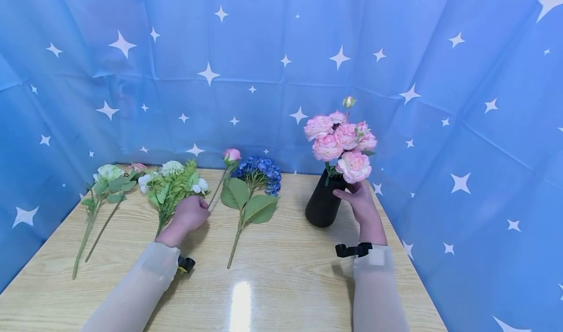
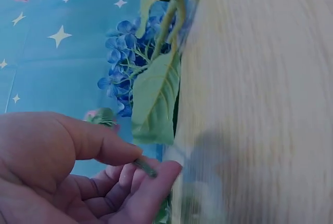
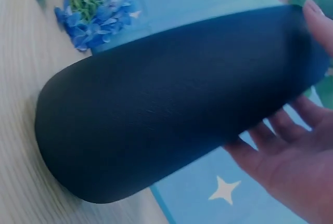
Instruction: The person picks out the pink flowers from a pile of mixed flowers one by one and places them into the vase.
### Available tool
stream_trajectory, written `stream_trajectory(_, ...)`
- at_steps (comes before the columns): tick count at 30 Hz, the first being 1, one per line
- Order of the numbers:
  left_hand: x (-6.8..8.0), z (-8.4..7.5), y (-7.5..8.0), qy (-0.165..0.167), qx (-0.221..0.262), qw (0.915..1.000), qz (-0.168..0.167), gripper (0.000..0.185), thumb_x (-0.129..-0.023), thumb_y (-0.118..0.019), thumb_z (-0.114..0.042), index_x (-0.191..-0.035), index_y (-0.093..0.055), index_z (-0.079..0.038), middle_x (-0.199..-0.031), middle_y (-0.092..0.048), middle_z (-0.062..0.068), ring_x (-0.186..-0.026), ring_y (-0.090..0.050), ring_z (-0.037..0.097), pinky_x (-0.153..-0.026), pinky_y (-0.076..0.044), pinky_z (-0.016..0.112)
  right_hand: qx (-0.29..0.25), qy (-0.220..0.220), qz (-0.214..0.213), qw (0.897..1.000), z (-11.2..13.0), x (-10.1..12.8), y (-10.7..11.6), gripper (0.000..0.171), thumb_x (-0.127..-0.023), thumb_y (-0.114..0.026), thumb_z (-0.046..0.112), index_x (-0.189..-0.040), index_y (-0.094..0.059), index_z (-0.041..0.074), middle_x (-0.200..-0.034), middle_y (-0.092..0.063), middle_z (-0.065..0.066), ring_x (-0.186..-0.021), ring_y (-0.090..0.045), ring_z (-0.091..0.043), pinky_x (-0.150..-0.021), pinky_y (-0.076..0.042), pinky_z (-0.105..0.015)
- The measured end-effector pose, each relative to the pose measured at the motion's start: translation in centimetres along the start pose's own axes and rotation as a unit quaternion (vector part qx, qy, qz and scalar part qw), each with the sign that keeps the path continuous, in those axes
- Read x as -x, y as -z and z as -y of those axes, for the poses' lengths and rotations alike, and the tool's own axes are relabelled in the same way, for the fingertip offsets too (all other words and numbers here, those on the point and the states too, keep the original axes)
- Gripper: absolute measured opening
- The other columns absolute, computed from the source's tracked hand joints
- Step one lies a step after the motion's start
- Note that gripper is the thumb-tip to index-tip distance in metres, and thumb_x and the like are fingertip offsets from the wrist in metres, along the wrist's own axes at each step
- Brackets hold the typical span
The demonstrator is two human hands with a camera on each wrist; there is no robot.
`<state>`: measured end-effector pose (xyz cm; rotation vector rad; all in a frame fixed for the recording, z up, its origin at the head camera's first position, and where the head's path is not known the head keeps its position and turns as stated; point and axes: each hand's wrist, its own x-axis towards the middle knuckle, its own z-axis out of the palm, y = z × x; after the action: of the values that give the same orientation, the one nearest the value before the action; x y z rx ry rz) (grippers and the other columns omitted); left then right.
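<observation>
My left hand (image 1: 200, 207) pinches the thin stem (image 2: 146, 168) of a pink rosebud (image 1: 231, 154) between thumb and fingers; the bud still lies on the wooden table (image 1: 286, 273). Just right of it lies a blue hydrangea (image 1: 259, 173) with big green leaves (image 2: 153, 96). My right hand (image 1: 352, 195) grips the neck of a black vase (image 1: 323, 207) standing at the back right. The vase (image 3: 166, 104) fills the right wrist view, with the fingers (image 3: 281, 130) curled under it. A bunch of pink roses (image 1: 340, 141) stands in the vase.
A green fern sprig with white blooms (image 1: 173, 183) lies beside my left hand. Two long-stemmed pale green flowers (image 1: 107, 175) lie further left. A blue cloth with white stars (image 1: 281, 68) closes in the table at the back and on both sides.
</observation>
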<state>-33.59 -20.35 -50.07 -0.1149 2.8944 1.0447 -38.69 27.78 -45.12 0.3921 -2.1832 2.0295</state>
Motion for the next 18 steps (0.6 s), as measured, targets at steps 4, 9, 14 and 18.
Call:
stream_trajectory(4,-0.1,-0.2,-0.1,-0.010,0.021,0.9997,-0.001,0.022,-0.095,-0.055,-0.007,-0.111,-0.069,-0.002,-0.095,-0.071,0.011,-0.075,-0.061,0.022,-0.074,-0.051,0.036,-0.041,0.003,0.007,0.999,-0.1,0.2,1.1,0.063,-0.093,-0.066,-0.015,-0.139,-0.055,0.027,-0.138,-0.060,0.013,-0.130,-0.055,-0.009,-0.095,-0.056,-0.017)
stream_trajectory(9,0.0,-0.6,-0.3,-0.017,0.081,0.9965,0.008,0.023,-0.102,-0.052,-0.007,-0.117,-0.066,0.002,-0.082,-0.069,0.009,-0.072,-0.067,0.022,-0.065,-0.051,0.031,-0.085,0.018,-0.004,0.996,0.5,0.6,2.2,0.067,-0.092,-0.054,-0.021,-0.137,-0.059,0.029,-0.125,-0.068,0.014,-0.118,-0.064,-0.005,-0.095,-0.059,-0.021)
stream_trajectory(14,0.4,-1.5,-0.4,-0.015,0.154,0.9878,0.010,0.023,-0.105,-0.056,-0.007,-0.123,-0.061,0.007,-0.093,-0.066,0.012,-0.078,-0.071,0.026,-0.064,-0.059,0.036,-0.167,0.030,-0.084,0.982,1.6,0.5,2.3,0.068,-0.090,-0.031,-0.023,-0.134,-0.062,0.018,-0.119,-0.070,0.003,-0.107,-0.070,-0.009,-0.095,-0.061,-0.027)
stream_trajectory(18,0.5,-2.3,-0.6,-0.023,0.197,0.9802,-0.002,0.019,-0.102,-0.059,-0.002,-0.119,-0.061,0.007,-0.100,-0.066,0.014,-0.078,-0.071,0.020,-0.073,-0.066,0.040,-0.168,0.031,-0.214,0.962,2.6,0.2,1.8,0.056,-0.090,-0.033,-0.021,-0.125,-0.065,0.007,-0.111,-0.065,-0.001,-0.100,-0.069,-0.011,-0.088,-0.061,-0.021)
